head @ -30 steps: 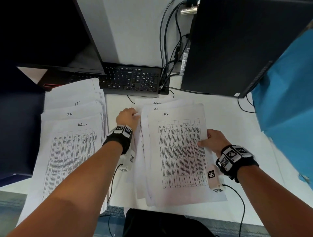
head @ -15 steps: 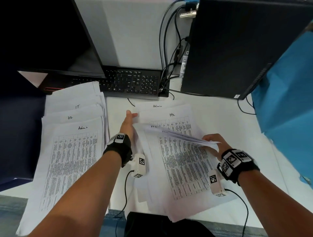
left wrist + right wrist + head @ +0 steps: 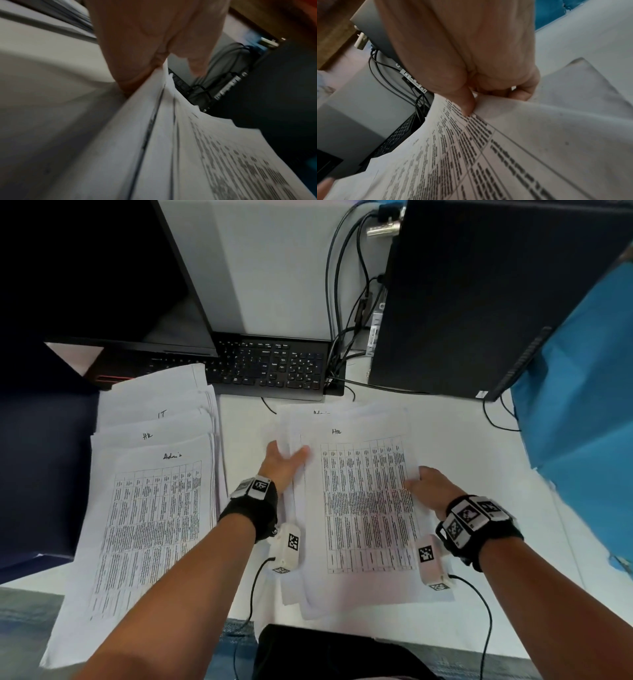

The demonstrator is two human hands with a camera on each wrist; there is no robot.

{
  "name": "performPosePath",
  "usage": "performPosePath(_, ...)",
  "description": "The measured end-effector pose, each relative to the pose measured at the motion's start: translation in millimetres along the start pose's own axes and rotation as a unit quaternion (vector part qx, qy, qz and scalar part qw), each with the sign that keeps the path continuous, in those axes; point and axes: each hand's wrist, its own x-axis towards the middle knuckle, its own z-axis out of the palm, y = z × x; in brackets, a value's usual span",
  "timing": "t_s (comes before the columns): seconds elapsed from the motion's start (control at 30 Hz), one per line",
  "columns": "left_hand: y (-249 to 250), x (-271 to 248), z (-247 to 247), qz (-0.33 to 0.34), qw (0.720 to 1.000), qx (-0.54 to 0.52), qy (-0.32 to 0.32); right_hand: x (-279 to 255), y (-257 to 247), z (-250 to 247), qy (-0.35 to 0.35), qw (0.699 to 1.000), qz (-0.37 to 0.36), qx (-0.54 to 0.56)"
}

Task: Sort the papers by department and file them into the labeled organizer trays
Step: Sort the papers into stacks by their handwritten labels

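On the desk (image 3: pixel 239 440), right hand (image 3: pixel 430 487) pinches the HR sheet (image 3: pixel 366 501); left hand (image 3: pixel 282 463) lies spread against the stack's edge.

White desk (image 3: pixel 445 422) (cluttered), pale wall (image 3: pixel 274 268).

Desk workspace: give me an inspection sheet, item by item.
Surface: white desk, mostly covered by paper.
Job's things: right stack, top sheet marked HR; left stack, fanned, headings Admin, HR, IT. No organizer trays in view.
Clutter: black keyboard behind the stacks.
Hands: left hand at the right stack's left edge, fingers straight; right hand pinches the top sheet's right edge.
Cables: black bundle behind the keyboard; thin wrist leads.
Surroundings: monitor, dark computer case, blue cloth.
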Motion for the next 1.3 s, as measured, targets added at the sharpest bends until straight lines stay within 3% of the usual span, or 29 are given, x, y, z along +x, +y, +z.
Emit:
performPosePath(0.1,-5.4,0.3,2.6,0.05,0.997,0.053,-0.029,-8.1,-7.0,-0.7,-0.015,1.0,0.004,-0.023)
performPosePath(0.27,-1.5,-5.5,-5.3,0.068,0.993,-0.044,-0.09,-16.3,-7.1,-4.8,0.024,0.995,-0.01,0.101)
performPosePath(0.4,13.2,-19.3,-13.3,0.061,0.971,-0.199,-0.116,-34.4,-27.6,-6.4,0.069,0.967,-0.101,0.223)
performPosePath(0.5,31.1,-30.6,-14.1,0.092,0.97,-0.195,-0.111,-52.6,-54.5,-8.7,0.035,0.944,-0.152,0.291)
performPosePath(0.57,42.5,-34.4,-14.3,0.117,0.98,-0.139,-0.085,-60.6,-72.0,-10.7,0.034,0.943,-0.191,0.27)
performPosePath(0.63,56.9,-39.6,-17.0,0.17,0.98,-0.107,-0.001,-67.0,-89.1,-15.1,0.088,0.934,-0.226,0.262)
performPosePath(0.73,83.9,-52.8,-23.5,0.267,0.947,-0.117,0.133,-77.3,-113.1,-20.9,0.173,0.893,-0.282,0.305)
performPosePath(0.8,101.7,-63.3,-27.0,0.311,0.924,-0.146,0.169,-87.2,-127.4,-22.6,0.205,0.861,-0.332,0.326)
performPosePath(0.9,117.0,-73.0,-28.5,0.364,0.901,-0.167,0.166,-99.6,-141.9,-20.7,0.21,0.824,-0.387,0.358)
performPosePath(1.17,97.4,-55.0,-27.2,0.296,0.926,-0.173,0.155,-85.5,-133.6,-6.8,0.165,0.85,-0.328,0.377)
performPosePath(1.3,94.2,-45.7,-29.8,0.283,0.937,-0.173,0.112,-76.6,-131.8,-5.5,0.134,0.88,-0.3,0.342)
